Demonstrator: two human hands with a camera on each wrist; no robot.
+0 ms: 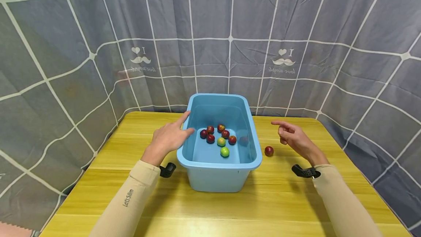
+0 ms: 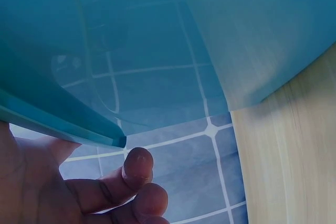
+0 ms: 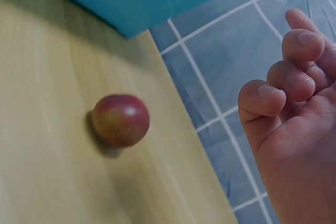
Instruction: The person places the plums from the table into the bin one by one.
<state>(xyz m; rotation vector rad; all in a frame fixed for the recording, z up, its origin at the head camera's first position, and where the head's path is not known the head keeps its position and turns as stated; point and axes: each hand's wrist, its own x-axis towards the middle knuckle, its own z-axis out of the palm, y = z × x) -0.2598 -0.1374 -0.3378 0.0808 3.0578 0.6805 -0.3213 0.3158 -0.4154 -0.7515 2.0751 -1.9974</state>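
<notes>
A light-blue plastic bin (image 1: 217,178) stands mid-table in the head view. Inside lie several small round dark-red fruits (image 1: 210,139), a yellow-green one (image 1: 221,142) and a bright green one (image 1: 224,151). My left hand (image 1: 167,136) rests at the bin's left rim, thumb and index finger over its edge. Its other fingers (image 2: 138,166) bend loosely below the rim in the left wrist view. To the bin's right, my right hand (image 1: 294,137) hovers with nothing in it, index finger extended and the others curled. A single dark-red fruit (image 3: 121,120) lies on the table below and beside it, apart from the fingers.
The wooden table (image 1: 138,207) carries the bin and the loose fruit. A grey curtain with white grid lines (image 1: 210,17) hangs behind and along both sides. Black wrist mounts (image 1: 306,171) sit at both wrists.
</notes>
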